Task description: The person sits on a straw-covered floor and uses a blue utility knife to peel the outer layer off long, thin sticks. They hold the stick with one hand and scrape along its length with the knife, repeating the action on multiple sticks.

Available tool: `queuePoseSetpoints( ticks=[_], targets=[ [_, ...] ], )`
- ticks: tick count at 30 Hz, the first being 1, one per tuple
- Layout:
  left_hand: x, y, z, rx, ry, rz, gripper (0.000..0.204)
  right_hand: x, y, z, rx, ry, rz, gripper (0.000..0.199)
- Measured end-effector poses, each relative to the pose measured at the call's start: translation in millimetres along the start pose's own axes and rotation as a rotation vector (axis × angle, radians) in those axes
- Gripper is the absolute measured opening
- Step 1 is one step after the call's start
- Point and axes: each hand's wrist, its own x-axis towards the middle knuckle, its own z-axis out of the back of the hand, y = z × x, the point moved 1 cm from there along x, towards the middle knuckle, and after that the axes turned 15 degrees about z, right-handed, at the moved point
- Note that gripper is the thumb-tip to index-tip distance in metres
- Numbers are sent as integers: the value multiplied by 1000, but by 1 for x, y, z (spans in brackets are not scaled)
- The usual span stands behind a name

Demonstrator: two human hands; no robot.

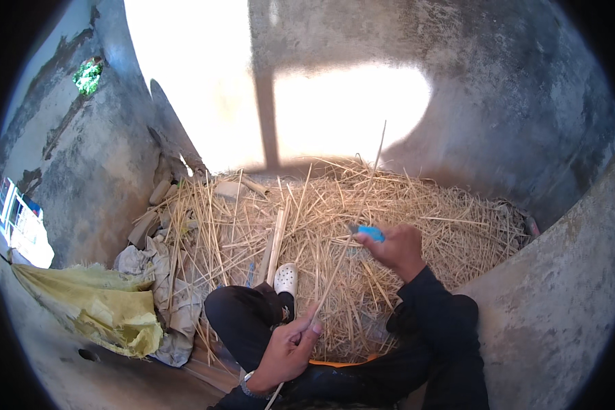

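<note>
My left hand [290,352] is closed around a thin pale strip [333,279], which looks like split bamboo or cane. The strip slants up and to the right from below that hand. My right hand [398,251] grips a small blue-handled tool [371,233] with a dark tip. That tip is at the strip's upper end; whether they touch, I cannot tell. Loose straw-coloured strips and shavings [444,225] cover the floor beneath both hands. My bent legs in dark trousers lie below, with one white clog [286,279] showing.
Longer flat slats [278,236] lie amid the shavings. To the left are a torn yellow sheet [92,304] and a crumpled greyish sack [178,301]. Rough concrete walls [499,116] close in the space, with bright sunlight on the far one. A low concrete ledge [540,294] is at right.
</note>
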Motion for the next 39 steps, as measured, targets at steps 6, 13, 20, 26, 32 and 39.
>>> queuePoseSetpoints(
  ticks=[6,13,20,26,32,39],
  targets=[
    [9,14,-1,-77,-3,-57,42,-23,32,-13,102,137,121,63],
    [-2,5,1,33,-37,-59,44,-7,-7,-5,41,62,-94,66],
    [-9,9,1,29,-14,-8,42,-13,14,-10,58,109,-20,63],
    [0,21,2,-7,-15,-91,42,-20,6,-18,107,90,-2,69],
    [-11,22,-3,-10,21,-72,43,-3,-54,-14,-41,110,-172,67],
    [-14,35,0,28,-9,-78,44,-25,3,-19,51,135,29,68]
  ],
)
